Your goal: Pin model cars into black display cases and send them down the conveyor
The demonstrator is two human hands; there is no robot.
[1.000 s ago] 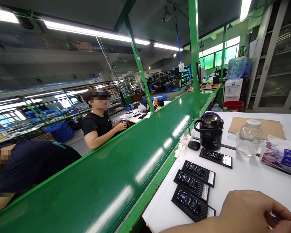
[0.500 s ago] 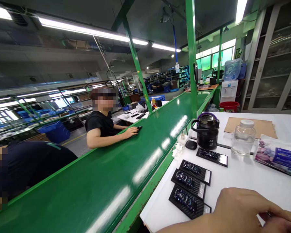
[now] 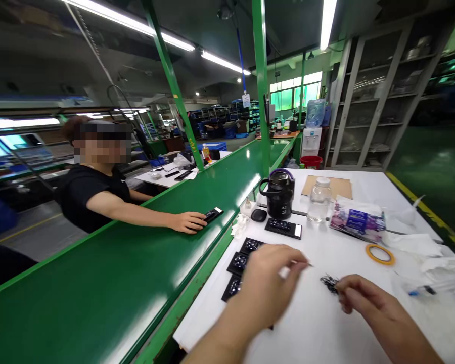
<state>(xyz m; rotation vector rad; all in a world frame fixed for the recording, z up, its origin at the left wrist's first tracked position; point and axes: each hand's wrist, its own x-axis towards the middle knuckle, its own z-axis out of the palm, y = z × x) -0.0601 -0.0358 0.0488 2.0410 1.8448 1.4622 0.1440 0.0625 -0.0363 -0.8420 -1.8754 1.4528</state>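
Note:
My left hand is raised over the white table, thumb and forefinger pinched together. A thin tip shows at the pinch, too small to name. My right hand is lower, its fingers closed beside a small pile of thin black pieces. Whether it grips one of them is hidden. Behind my left hand lie dark rectangular plates with glossy model cars, partly covered by the hand. Another plate with a model car and a white label lies farther back, apart from my hands.
Left of the table runs a green conveyor, where a co-worker's hand touches a dark plate. On the table stand a black jug and a glass jar. Yellow tape and a printed packet lie to the right.
My view has turned right. My hands, close together before, are now apart, and the black pile shows between them. The co-worker's arm reaches farther across the conveyor with a plate.

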